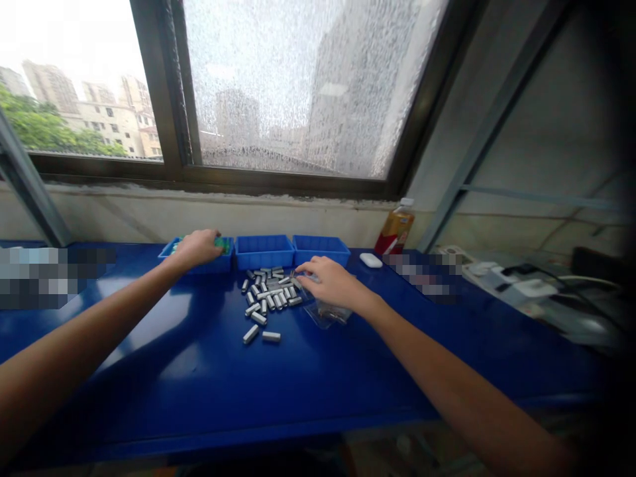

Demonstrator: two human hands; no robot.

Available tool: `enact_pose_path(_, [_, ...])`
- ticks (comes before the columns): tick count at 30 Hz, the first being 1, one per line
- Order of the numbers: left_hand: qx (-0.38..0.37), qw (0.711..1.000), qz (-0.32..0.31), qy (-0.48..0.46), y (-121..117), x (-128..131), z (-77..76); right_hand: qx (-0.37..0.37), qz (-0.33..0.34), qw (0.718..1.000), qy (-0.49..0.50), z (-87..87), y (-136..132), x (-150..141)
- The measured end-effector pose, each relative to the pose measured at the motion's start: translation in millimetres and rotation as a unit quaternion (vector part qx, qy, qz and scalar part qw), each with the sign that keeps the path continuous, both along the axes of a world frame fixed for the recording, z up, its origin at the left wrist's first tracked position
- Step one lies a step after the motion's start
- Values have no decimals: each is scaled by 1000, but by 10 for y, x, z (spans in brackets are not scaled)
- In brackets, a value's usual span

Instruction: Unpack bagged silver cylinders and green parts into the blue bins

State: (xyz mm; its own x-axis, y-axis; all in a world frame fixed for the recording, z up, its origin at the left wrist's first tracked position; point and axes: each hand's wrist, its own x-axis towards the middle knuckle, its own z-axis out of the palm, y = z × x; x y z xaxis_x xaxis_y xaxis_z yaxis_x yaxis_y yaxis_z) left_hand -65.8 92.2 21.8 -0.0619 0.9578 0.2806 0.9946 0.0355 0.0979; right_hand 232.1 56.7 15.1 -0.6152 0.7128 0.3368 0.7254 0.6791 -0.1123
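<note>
My left hand (199, 248) reaches into the left blue bin (211, 266), which holds green pieces (222, 245) resembling small circuit boards. Its fingertips are largely hidden, so its grip cannot be made out. At the right edge of a loose pile of short silvery metal pieces (271, 296), my right hand (325, 281) has its fingers bent together. Anything between those fingertips is too small to name. Partly beneath this hand lies a clear plastic bag (322, 319) with small dark contents. Two metal pieces (271, 337) rest apart, nearer the front.
A middle blue bin (264, 257) and a right blue bin (322, 253) stand in line with the left one along the wall. Farther right are a white case (371, 260) and a drink bottle (396, 228). White power adapters and cables (529, 285) lie at the far right.
</note>
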Motion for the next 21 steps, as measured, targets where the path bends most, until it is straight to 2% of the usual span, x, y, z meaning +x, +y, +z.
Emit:
enact_pose_path(1, [29, 1000, -4, 3, -100, 51, -16, 1, -7, 1000, -3, -23, 31, 17])
enact_pose_path(2, [105, 994, -12, 5, -212, 106, -41, 4, -10, 1000, -1, -46, 45, 22])
enact_pose_path(3, [153, 987, -48, 11, -330, 162, -74, 7, -7, 1000, 3, -66, 43, 17])
enact_pose_path(4, [164, 981, -104, 18, -446, 214, -115, 10, 0, 1000, 8, -84, 26, 1])
enact_pose_path(6, [113, 968, -221, 40, -648, 297, -216, 11, 24, 1000, 18, -112, -39, -56])
enact_pose_path(8, [50, 957, -280, 56, -778, 343, -326, 2, 55, 998, 25, -133, -117, -133])
enact_pose_path(10, [21, 953, -300, 50, -824, 360, -418, -3, 79, 996, 34, -155, -163, -207])
enact_pose_path(13, [38, 955, -294, -3, -782, 385, -467, -5, 74, 997, 34, -189, -109, -246])
enact_pose_path(17, [66, 950, -302, -44, -676, 560, -369, -47, 4, 999, -27, -176, 120, -82])
enact_pose_path(21, [29, 940, -338, -34, -568, 921, -295, -133, -52, 987, -78, -119, 237, 138])
